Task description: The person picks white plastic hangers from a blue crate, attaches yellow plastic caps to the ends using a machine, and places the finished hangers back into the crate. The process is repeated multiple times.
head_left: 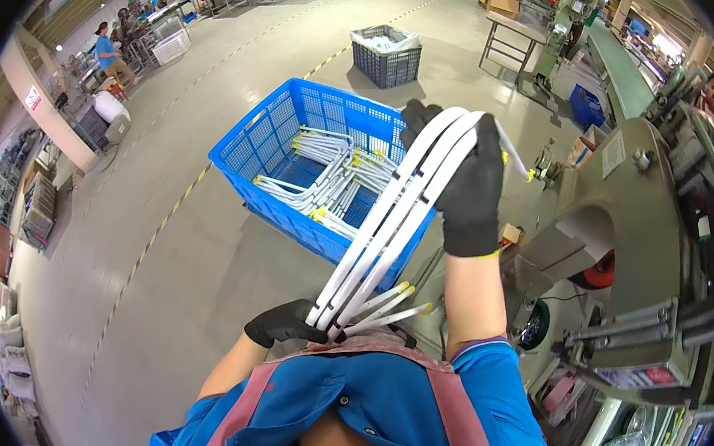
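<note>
Several white bent tubes [403, 215] with yellow ends are gathered in a bundle in front of my body, slanting from lower left to upper right. My right hand [473, 195], in a black glove, is closed around the bundle near its upper bend, with dark glove fingers also showing on the far side. At the lower end my left hand [285, 323], gloved too, grips the tubes; its fingers are partly hidden behind them. Beyond the bundle stands a blue plastic crate [245, 180], holding similar white tubes [329, 156] with yellow tips.
A dark crate [384, 64] with a plastic liner stands farther off. At the right is a large grey-green machine [635, 190], close to my right arm. A blue bin [587, 106] and a table [515, 28] are beyond it. A person [109, 51] stands far left, past a pillar [46, 107].
</note>
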`<state>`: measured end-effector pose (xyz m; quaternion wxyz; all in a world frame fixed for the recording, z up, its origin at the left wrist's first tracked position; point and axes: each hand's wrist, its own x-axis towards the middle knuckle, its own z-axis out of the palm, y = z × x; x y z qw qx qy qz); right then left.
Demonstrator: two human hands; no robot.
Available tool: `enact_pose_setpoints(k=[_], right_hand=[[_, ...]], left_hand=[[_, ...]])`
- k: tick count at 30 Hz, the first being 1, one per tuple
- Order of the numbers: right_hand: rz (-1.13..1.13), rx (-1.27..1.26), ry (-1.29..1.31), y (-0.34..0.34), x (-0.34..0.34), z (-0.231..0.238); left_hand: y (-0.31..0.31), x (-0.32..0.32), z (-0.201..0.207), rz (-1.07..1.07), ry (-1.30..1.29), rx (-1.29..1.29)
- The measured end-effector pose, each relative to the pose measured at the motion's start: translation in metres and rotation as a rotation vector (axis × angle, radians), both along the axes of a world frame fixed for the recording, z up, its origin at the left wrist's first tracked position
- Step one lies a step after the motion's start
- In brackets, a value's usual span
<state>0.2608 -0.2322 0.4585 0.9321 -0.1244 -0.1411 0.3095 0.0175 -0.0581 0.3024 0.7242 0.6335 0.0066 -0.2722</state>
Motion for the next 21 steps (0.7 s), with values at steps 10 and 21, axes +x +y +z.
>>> enact_pose_setpoints(k=[10,21], right_hand=[[-0.014,-0.652,-0.548,-0.025,-0.211,-0.117],[0.424,-0.818,-1.067,-0.071,-0.38,-0.201]], left_hand=[[-0.013,-0.043,0.014,0.269,-0.038,0.012],[-0.083,-0.185,0.028,0.266,0.049,-0.154]])
